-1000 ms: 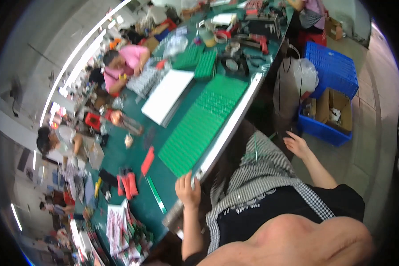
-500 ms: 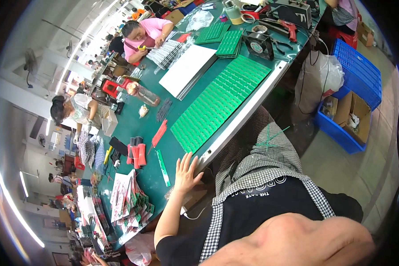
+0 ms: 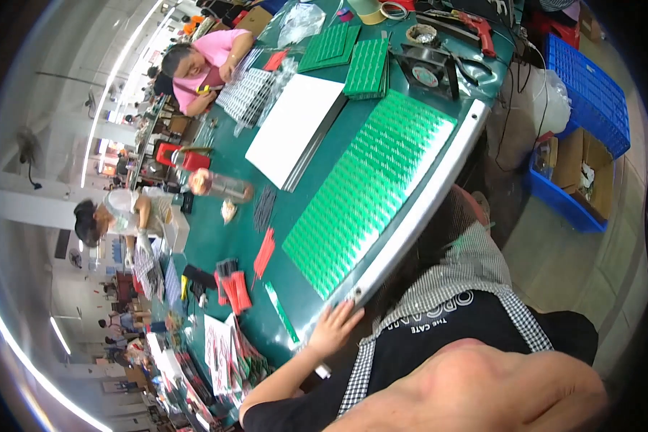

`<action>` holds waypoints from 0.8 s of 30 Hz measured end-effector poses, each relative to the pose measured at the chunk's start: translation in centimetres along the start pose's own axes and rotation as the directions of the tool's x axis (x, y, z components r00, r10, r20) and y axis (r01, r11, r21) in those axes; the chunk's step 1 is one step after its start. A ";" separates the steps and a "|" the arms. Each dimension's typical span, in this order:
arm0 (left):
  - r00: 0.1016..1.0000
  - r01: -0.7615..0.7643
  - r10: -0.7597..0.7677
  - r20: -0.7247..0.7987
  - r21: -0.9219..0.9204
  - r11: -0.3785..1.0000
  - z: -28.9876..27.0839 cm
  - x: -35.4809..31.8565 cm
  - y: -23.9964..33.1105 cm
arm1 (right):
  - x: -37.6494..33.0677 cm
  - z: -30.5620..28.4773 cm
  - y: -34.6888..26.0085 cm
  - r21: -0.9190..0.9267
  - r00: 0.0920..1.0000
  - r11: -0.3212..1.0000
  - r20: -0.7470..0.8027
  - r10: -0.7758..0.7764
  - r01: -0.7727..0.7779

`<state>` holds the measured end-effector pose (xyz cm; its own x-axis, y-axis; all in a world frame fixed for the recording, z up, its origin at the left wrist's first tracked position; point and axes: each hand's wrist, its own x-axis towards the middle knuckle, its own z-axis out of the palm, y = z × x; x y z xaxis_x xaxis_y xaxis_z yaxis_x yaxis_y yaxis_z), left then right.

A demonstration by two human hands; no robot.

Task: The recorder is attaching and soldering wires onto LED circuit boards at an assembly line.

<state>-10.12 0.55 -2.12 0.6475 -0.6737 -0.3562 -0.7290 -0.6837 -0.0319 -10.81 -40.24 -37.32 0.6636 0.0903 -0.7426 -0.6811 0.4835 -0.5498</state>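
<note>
My left hand (image 3: 333, 329) rests at the near edge of the green table, beside the end of the metal edge strip (image 3: 389, 275). Its fingers are stretched out and nothing is in them. Just beyond the fingertips lies the near corner of a large green circuit board panel (image 3: 371, 191), flat along the metal strip. A narrow green board strip (image 3: 281, 311) lies to the left of the hand. My right hand is out of view.
Red sleeve bundles (image 3: 234, 288), grey wires (image 3: 265, 209) and a plastic bottle (image 3: 227, 187) lie farther left. White sheets (image 3: 295, 129), smaller green panels (image 3: 367, 68) and a fan (image 3: 428, 72) are beyond. Blue crates (image 3: 587, 93) stand right. A co-worker in pink (image 3: 216, 54) sits opposite.
The whole view has shifted and tilted. My left hand has drawn back from the panel's near corner toward the table edge, with its fingers now pointing more to the right.
</note>
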 end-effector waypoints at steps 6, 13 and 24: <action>0.990 -0.138 0.133 -0.042 -0.164 0.977 7.8 -4.3 -1.3 | 8.4 4.6 -4.0 -0.005 0.998 0.998 0.007 0.061 -0.061; 0.903 -0.266 0.297 0.312 -0.140 0.954 6.7 -4.2 -4.2 | 14.4 4.6 -8.9 -0.101 0.987 0.982 -0.029 0.157 -0.159; 0.930 -0.260 0.296 0.217 -0.178 0.949 1.2 0.2 -4.6 | 17.6 0.4 -22.4 -0.401 0.995 0.916 -0.087 -0.045 0.006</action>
<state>-6.93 3.92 -3.11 0.3382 -0.7683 -0.5435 -0.8208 -0.5233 0.2291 16.26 -49.10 -37.86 0.6641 -0.0071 -0.7476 -0.7438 0.0947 -0.6616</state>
